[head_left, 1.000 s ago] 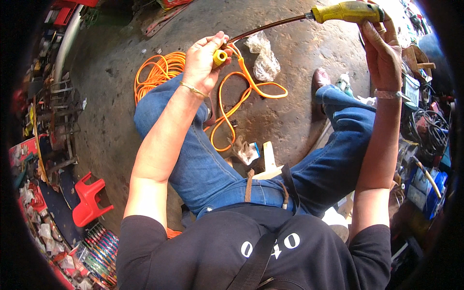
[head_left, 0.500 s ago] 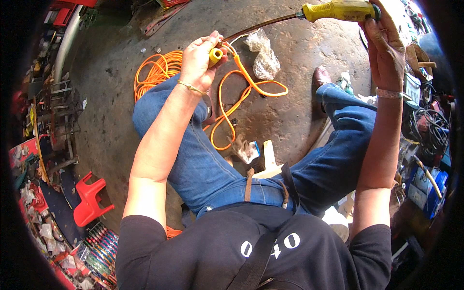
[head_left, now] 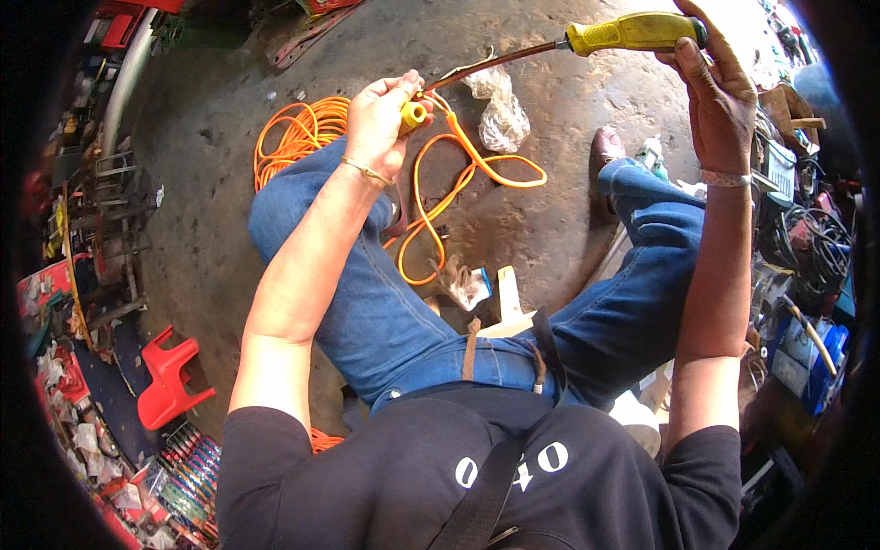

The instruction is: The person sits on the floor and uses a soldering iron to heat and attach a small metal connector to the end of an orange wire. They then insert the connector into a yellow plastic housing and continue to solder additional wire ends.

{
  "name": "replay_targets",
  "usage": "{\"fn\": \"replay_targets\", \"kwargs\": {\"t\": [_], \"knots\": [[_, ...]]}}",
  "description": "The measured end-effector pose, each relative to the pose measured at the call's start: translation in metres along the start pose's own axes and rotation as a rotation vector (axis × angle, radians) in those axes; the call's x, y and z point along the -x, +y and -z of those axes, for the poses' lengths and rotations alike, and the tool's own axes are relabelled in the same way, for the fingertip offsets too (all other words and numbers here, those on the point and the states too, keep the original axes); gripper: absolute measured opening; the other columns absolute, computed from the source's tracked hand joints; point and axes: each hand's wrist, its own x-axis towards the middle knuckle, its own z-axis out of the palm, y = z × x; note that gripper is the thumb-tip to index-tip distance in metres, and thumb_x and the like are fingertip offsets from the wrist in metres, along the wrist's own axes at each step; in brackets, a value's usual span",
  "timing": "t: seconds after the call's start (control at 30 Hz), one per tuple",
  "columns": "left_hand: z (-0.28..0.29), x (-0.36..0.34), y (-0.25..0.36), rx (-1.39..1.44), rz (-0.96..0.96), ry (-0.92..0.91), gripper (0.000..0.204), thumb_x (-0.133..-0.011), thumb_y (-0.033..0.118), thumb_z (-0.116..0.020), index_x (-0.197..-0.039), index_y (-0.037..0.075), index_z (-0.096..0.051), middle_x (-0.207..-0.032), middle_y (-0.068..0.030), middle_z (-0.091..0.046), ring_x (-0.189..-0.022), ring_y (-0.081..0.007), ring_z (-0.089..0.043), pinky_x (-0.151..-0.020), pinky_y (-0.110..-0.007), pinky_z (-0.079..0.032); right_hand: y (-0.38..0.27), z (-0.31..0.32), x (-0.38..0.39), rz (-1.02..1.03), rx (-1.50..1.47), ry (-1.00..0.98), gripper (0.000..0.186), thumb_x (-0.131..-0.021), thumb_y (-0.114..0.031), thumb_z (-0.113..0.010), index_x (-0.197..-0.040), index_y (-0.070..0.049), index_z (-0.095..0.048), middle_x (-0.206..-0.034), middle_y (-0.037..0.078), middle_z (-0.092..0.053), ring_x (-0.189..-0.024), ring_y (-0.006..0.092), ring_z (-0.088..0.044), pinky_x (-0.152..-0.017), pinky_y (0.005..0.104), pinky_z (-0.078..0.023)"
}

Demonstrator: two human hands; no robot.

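My left hand (head_left: pixel 378 119) grips a small yellow plug (head_left: pixel 413 115) at the end of an orange cable (head_left: pixel 458 174). The cable loops over the concrete floor and runs back to a coil (head_left: pixel 298 137) beyond my left knee. My right hand (head_left: pixel 720 87) holds the yellow handle of a long screwdriver (head_left: pixel 632 33). Its dark shaft slants down to the left, and its tip meets the plug at my left fingers. I sit with both legs in blue jeans spread apart.
A crumpled clear plastic bag (head_left: pixel 500 115) lies beyond the cable loop. A red plastic stool (head_left: pixel 170 376) stands at the lower left beside packs of tools. Cluttered boxes and wires (head_left: pixel 807 266) fill the right side. A metal rack (head_left: pixel 110 229) is at the left.
Both hands have shifted slightly up and left. The screwdriver handle now sits higher, and its tip stays at the plug.
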Motion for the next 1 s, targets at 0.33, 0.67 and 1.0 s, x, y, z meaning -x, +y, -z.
{"fn": "replay_targets", "kwargs": {"t": [0.33, 0.67, 1.0], "knots": [[0.004, -0.001, 0.005, 0.072, 0.018, 0.005, 0.015, -0.091, 0.02, -0.065, -0.088, 0.006, -0.061, -0.077, -0.0041, -0.065, -0.061, -0.0124, -0.063, -0.055, -0.027, -0.054, 0.006, 0.014, 0.003, -0.249, -0.185, -0.044, 0.046, -0.092, -0.016, -0.06, -0.134, -0.002, -0.048, -0.12, 0.011, -0.058, -0.108, 0.0188, -0.059, -0.094, 0.0308, -0.049], [0.017, 0.004, 0.011, -0.013, -0.062, -0.005, 0.015, -0.091, 0.02, -0.065, -0.088, 0.006, -0.06, -0.084, -0.0036, -0.066, -0.065, -0.0115, -0.065, -0.053, -0.026, -0.055, 0.033, 0.057, 0.013, -0.193, -0.102, -0.402, 0.037, -0.093, -0.015, -0.06, -0.129, -0.005, -0.056, -0.126, 0.015, -0.059, -0.108, 0.0248, -0.063, -0.092, 0.0349, -0.054], [0.025, 0.004, 0.015, 0.053, -0.006, -0.115, 0.011, -0.091, 0.017, -0.065, -0.089, 0.007, -0.062, -0.084, -0.0029, -0.066, -0.065, -0.0109, -0.064, -0.054, -0.026, -0.055, 0.023, 0.047, 0.025, 0.043, -0.163, -0.387, 0.029, -0.088, -0.001, -0.062, -0.116, -0.001, -0.062, -0.123, 0.021, -0.06, -0.116, 0.0302, -0.058, -0.095, 0.0393, -0.053]]}}
